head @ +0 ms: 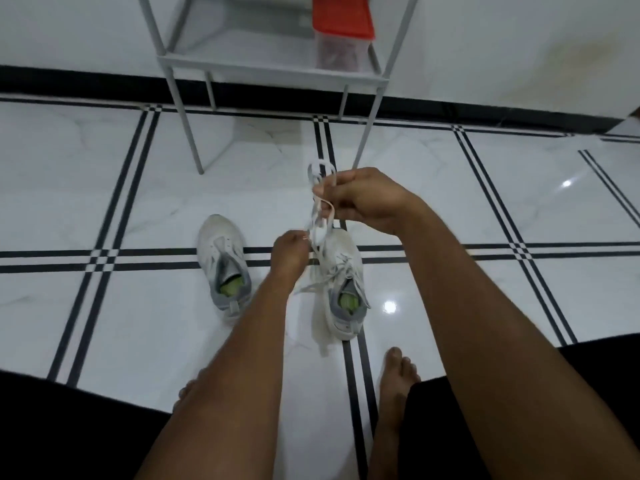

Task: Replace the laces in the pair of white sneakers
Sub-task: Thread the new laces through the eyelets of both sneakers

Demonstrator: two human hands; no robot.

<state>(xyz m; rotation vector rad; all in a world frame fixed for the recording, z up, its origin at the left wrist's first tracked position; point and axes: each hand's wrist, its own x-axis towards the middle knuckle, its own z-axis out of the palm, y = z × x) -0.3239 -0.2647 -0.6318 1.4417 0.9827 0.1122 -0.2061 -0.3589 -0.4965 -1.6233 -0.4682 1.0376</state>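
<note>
Two white sneakers with grey collars and green insoles stand on the tiled floor. The left sneaker [223, 261] shows no lace in its eyelets. The right sneaker [341, 285] still has a white lace threaded through it, its ends loose. My right hand [363, 199] grips a bunch of looped white lace [320, 188] above the right sneaker's toe. My left hand [289, 252] is lower, between the sneakers, pinching a strand of that lace at its fingertips.
A white metal rack [270, 69] stands against the wall ahead, with a red-lidded clear container [343, 32] on its shelf. My bare feet [394, 372] rest on the floor near the sneakers, and my dark-clothed knees fill the bottom corners.
</note>
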